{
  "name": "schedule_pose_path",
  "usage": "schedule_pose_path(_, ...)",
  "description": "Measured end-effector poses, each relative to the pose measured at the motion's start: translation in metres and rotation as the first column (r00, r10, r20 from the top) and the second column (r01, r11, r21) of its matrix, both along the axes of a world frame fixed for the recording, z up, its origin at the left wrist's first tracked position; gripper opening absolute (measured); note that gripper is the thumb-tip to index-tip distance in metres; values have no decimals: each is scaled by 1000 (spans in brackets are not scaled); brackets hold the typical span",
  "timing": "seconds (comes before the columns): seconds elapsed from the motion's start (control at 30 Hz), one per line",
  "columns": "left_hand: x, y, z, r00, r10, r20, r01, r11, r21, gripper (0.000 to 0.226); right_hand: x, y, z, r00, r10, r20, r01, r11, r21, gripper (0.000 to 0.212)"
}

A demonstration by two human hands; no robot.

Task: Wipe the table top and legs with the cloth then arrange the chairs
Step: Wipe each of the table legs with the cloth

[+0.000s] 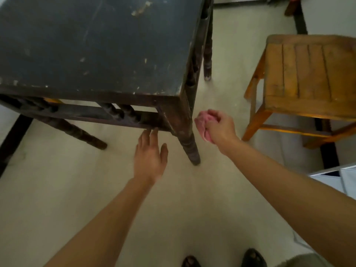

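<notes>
Beside the dark table, a wooden chair stands on pale floor.

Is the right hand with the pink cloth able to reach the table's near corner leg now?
Probably yes: the right hand holds the pink cloth close beside the near corner leg, nothing between them; the left hand is on the leg's other side.

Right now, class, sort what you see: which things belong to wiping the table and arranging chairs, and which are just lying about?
Job in hand: dark table, its near leg, pink cloth gripped by the right hand, wooden chair.
Not part of it: the person's shoes, pale box at the right edge.
</notes>
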State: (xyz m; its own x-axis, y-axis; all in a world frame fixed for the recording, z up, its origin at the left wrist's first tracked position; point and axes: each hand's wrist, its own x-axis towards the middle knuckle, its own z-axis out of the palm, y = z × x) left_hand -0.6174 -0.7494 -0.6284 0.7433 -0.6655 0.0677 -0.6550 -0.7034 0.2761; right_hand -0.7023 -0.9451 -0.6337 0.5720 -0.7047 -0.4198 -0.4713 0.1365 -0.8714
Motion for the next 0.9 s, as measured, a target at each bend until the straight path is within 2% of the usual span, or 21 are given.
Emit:
schedule_pose_path(0.03, 4, -6, -11, 998, 6, 57, -4, 1000, -25, 53, 13, -1, -13, 1000, -11, 14, 13, 989, -146, 20)
schedule_pose_path(0.13, 8, -11, -40, 973, 52, 227, -24, 992, -125, 52, 17, 20, -69, 979, -21, 201, 66, 974, -219, 15)
schedule_pose_path(0.17, 10, -10, -48, 956, 51, 287, -9, 989, -145, 51, 3, 36, -89, 982, 49, 184, 10, 951, -308, 14)
schedule_pose_path(0.2, 13, -8, -56, 936, 35, 349, 21, 988, -154, 51, -16, 54, -114, 971, 183, 154, -96, 888, -450, 19)
schedule_pose_path(0.23, 17, -6, -62, 916, 15, 402, 57, 984, -166, 50, -38, 69, -136, 921, 378, 88, -249, 748, -615, 27)
schedule_pose_path(0.27, 21, -4, -69, 899, 0, 439, 91, 978, -186, 50, -55, 73, -158, 867, 498, -17, -360, 604, -711, 33)
schedule_pose_path(0.3, 24, -4, -74, 886, -3, 465, 116, 970, -214, 49, -59, 59, -174, 837, 526, -150, -428, 459, -778, 36)
schedule_pose_path(0.33, 27, -5, -80, 875, 2, 483, 134, 960, -246, 48, -60, 37, -182, 818, 504, -277, -501, 387, -774, 35)
schedule_pose_path(0.37, 29, -7, -85, 868, 12, 497, 150, 947, -285, 47, -56, 12, -184, 857, 421, -297, -475, 419, -774, 28)
schedule_pose_path(0.4, 32, -10, -90, 859, 25, 512, 170, 928, -331, 45, -43, -8, -179, 923, 323, -208, -355, 513, -781, 21)
schedule_pose_path(0.43, 35, -15, -94, 846, 43, 531, 194, 904, -381, 42, -25, -23, -172, 977, 207, -57, -173, 605, -777, 21)
schedule_pose_path(0.47, 40, -20, -96, 835, 65, 547, 215, 876, -433, 38, -5, -31, -157, 987, 129, 91, -16, 659, -752, 25)
schedule_pose_path(0.5, 43, -26, -98, 830, 92, 551, 226, 846, -482, 35, 13, -32, -144, 965, 91, 248, 103, 735, -670, 28)
schedule_pose_path(0.53, 45, -32, -98, 834, 119, 539, 223, 820, -527, 32, 27, -27, -141, 928, 75, 364, 182, 761, -622, 30)
schedule_pose_path(0.6, 44, -42, -97, 852, 142, 505, 213, 786, -580, 29, 32, 6, -145, 893, 116, 435, 168, 810, -561, 29)
schedule_pose_path(0.67, 40, -47, -96, 863, 118, 490, 223, 782, -582, 30, 6, 49, -186, 860, 217, 463, 32, 881, -472, 29)
schedule_pose_path(0.73, 36, -44, -94, 868, 109, 485, 219, 791, -571, 30, -35, 69, -232, 890, 340, 303, -264, 928, -264, 18)
schedule_pose_path(0.77, 36, -43, -93, 867, 112, 485, 217, 792, -570, 30, -54, 71, -242, 900, 350, 261, -303, 931, -205, 16)
schedule_pose_path(0.83, 37, -41, -94, 864, 108, 491, 229, 786, -575, 29, -65, 50, -234, 956, 275, 100, -249, 944, -216, 6)
schedule_pose_path(0.87, 38, -42, -95, 860, 112, 498, 236, 777, -583, 29, -55, 33, -220, 970, 243, 2, -229, 916, -330, 8)
schedule_pose_path(0.9, 39, -43, -97, 854, 125, 506, 242, 765, -597, 29, -39, 19, -200, 990, 123, 67, -89, 924, -371, 16)
